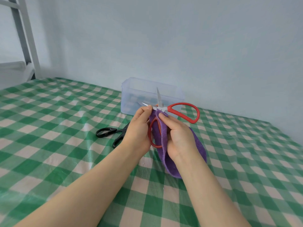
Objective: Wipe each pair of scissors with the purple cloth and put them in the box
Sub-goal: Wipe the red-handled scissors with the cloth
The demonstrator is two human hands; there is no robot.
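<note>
Head view, and we're right on the red scissors (172, 110), held up off the table with the blades swung wide apart. One blade points straight up and the other reaches out to the left, which bares both steel faces for the wipe. The left hand (139, 128) has its fingers curled and pinches the leftward blade near its tip, steadying the whole pair. The right hand (180, 136) grips the purple cloth (162, 133), thumb pressing a fold of it against the pivot where the blades meet. The rest of the fingers are wrapped behind the fabric, out of sight. One red loop juts out to the right, while the other hangs down between the two hands, just in front of the cloth. The tail of the cloth drapes down below the right wrist towards the table.

This looks like mid-wipe on this pair, with the drop-off not yet made. Just behind the hands stands the clear plastic box (127, 102), lid off, handy for that drop. Something bluish sits inside, too blurred to name. Left of the hands, the black scissors (105, 132) lie flat on the green checked tablecloth (65, 145), partly open and apparently waiting their turn. That upright point calls for care.
</note>
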